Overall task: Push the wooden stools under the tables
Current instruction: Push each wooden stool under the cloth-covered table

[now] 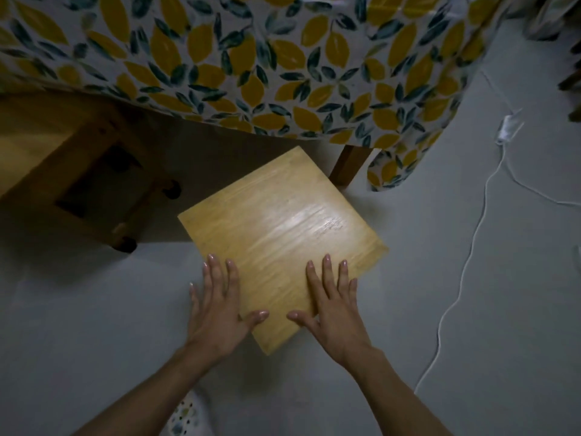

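A square wooden stool (279,228) with a light, glossy seat stands on the grey floor, turned at an angle. Its far corner reaches the hanging edge of the table's lemon-print cloth (251,73). My left hand (217,309) lies flat at the seat's near left edge, fingers spread, thumb on the wood. My right hand (333,306) rests flat on the seat's near right part, fingers apart. Neither hand grips anything. A second wooden stool (78,171) lies tipped under the table at the left, its legs and underside facing me.
A brown table leg (349,165) stands just right of the stool's far corner. A white cable (465,272) with an adapter (506,127) runs across the floor at the right. A patterned slipper (188,416) shows at the bottom edge.
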